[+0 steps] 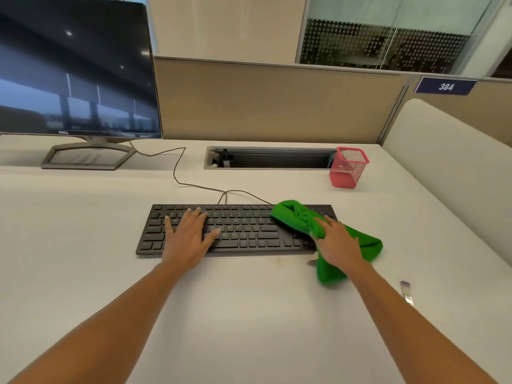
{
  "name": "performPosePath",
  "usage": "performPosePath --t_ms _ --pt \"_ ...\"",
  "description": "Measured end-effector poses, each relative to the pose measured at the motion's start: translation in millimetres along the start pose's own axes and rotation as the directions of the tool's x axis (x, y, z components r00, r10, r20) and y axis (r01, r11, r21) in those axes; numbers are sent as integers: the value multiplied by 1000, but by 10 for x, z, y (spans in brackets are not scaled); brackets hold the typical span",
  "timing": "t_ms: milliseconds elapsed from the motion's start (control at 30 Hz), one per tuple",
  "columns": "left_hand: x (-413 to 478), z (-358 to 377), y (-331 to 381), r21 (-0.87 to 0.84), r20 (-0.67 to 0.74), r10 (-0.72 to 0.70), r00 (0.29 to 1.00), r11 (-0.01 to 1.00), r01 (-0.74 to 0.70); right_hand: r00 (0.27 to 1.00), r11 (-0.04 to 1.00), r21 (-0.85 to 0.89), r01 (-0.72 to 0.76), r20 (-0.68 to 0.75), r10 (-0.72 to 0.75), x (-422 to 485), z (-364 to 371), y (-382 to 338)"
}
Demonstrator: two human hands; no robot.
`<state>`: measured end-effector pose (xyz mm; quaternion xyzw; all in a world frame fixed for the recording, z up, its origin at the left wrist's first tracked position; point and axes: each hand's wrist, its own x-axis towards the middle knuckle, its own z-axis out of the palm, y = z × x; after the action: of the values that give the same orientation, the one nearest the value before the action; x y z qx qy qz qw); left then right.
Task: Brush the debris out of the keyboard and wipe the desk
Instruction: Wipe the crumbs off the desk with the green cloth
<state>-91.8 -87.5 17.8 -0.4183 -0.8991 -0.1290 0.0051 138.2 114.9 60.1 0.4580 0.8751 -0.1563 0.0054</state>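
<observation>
A black keyboard (243, 231) lies flat in the middle of the pale desk (249, 314). My left hand (188, 236) rests flat on its left half, fingers straight and spread over the keys. A bunched green cloth (299, 217) drapes over the keyboard's right end and down onto the desk. My right hand (336, 242) lies on top of the cloth with fingers stretched over it. A faint brownish stain (278, 260) marks the desk just in front of the keyboard. A small brush (406, 292) lies on the desk at the right.
A monitor (77, 67) on a stand (88, 156) fills the back left, and its cable runs to the keyboard. A cable slot (271, 159) opens at the back, with a red mesh pen cup (349, 167) beside it. Partition panels close the back and right.
</observation>
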Motion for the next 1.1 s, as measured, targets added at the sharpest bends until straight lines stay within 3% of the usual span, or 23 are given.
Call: performPosePath --t_ms 200,367,500,633,833,1000,1100 --pt "31 66 216 -11 51 14 999 1000 -14 998 993 114 -44 42 40 535 -150 134" --pt "35 82 259 -5 69 -9 998 1000 10 997 998 -49 -46 63 49 622 -155 -211" --pt "44 58 292 3 92 -15 996 1000 14 995 978 -192 82 65 -71 525 -43 -515" --pt "58 0 350 -11 119 -6 993 1000 7 979 961 -194 195 102 -178 377 13 -733" --pt "166 -87 489 82 279 82 957 991 -109 950 953 42 300 81 -303 409 -200 -396" --pt "308 -183 622 155 391 178 903 954 -255 986 916 364 167 -51 -159 444 -430 -103" --pt "446 -215 766 175 462 216 860 929 -328 999 756 653 48 -37 -32 467 -636 141"
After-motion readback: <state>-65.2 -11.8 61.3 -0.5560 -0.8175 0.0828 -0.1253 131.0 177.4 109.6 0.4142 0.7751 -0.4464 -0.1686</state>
